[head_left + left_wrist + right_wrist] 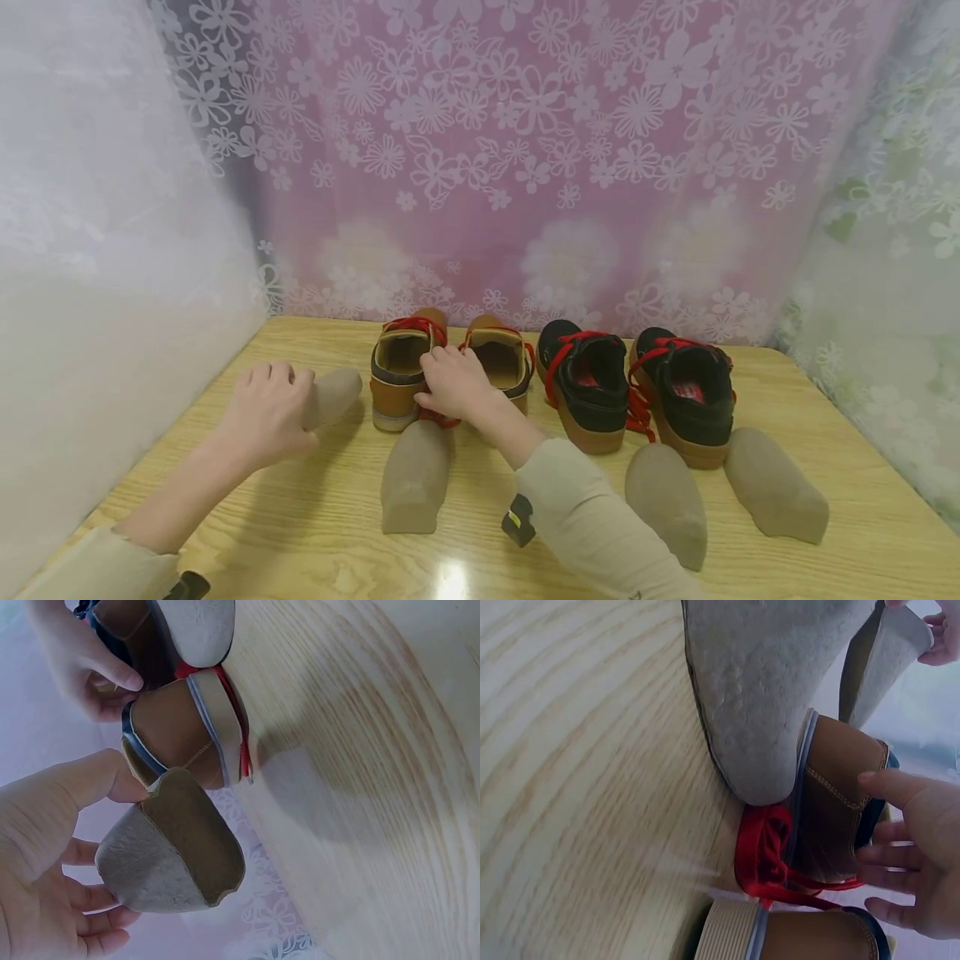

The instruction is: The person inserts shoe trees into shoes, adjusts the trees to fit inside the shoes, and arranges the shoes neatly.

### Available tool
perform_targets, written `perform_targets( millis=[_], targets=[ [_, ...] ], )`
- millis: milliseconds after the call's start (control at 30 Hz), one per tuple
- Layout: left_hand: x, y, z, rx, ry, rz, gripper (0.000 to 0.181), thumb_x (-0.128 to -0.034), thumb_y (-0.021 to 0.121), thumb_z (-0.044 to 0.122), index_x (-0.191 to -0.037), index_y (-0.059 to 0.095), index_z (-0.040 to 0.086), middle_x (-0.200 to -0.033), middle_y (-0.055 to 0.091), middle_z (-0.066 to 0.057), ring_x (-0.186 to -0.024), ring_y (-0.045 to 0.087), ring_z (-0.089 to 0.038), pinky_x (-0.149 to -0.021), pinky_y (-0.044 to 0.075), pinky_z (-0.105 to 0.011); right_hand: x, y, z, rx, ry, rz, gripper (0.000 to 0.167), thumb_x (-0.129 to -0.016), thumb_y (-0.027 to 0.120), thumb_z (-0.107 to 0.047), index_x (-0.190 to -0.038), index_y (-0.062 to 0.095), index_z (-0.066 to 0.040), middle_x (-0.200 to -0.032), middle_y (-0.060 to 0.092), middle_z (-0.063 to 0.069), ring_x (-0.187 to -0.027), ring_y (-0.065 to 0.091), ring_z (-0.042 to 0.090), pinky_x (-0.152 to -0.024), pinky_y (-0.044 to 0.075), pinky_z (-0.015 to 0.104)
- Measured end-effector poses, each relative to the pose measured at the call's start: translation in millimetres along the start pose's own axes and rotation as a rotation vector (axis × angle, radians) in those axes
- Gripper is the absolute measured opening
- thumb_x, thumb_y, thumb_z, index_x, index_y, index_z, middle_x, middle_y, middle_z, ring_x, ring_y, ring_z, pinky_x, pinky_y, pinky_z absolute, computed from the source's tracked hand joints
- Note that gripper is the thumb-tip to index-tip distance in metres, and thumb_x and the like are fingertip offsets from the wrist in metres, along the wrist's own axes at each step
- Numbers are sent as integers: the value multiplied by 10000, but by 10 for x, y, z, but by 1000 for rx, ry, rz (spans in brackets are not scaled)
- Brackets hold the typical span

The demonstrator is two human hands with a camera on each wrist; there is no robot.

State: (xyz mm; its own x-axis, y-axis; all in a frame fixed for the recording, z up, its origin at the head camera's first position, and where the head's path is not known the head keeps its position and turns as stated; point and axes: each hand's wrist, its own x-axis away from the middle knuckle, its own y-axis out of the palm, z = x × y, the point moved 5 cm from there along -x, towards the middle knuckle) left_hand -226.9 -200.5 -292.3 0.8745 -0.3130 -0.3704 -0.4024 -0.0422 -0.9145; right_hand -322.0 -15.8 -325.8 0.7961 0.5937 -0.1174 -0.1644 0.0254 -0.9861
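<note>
In the left wrist view my left hand (52, 847) grips a grey, hollow molded shoe insert (157, 862), with the thumb on one edge and the fingers along the other side. In the head view this left hand (273, 412) is above the table, left of the tan left shoe (397, 400). My right hand (453, 383) reaches over between the two tan shoes. Its outstretched thumb and fingers (889, 855) lie at the dark collar of the left tan shoe (832, 780); firm contact is unclear. The second tan shoe (498, 358) is partly hidden behind this hand.
Behind the right forearm stand two black shoes (592, 400) with red laces. A grey insert (416, 479) lies before the left tan shoe, and two more inserts (663, 500) lie before the black pair. A flowered curtain (525, 167) hangs behind the wooden table (337, 550).
</note>
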Motion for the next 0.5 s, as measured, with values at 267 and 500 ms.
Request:
perform_targets(
  millis=[267, 500],
  targets=[
    [-17, -105, -43, -20, 23, 73, 615, -528, 794, 325, -927, 557, -78, -832, 569, -261, -763, 525, -449, -687, 408, -532, -6, 0, 1, -17, 57, 1, 531, -834, 621, -494, -1174, 543, -94, -1134, 566, 56, -1034, 519, 240, -858, 406, 394],
    [-37, -178, -78, 14, 3, 71, 565, -552, 766, 287, -931, 551, -72, -837, 566, -247, -726, 510, -412, -642, 410, -517, -14, -4, 3, -5, 56, -36, 548, -840, 615, -491, -1222, 532, -107, -1151, 556, 46, -1066, 502, 237, -872, 398, 396]
  ],
)
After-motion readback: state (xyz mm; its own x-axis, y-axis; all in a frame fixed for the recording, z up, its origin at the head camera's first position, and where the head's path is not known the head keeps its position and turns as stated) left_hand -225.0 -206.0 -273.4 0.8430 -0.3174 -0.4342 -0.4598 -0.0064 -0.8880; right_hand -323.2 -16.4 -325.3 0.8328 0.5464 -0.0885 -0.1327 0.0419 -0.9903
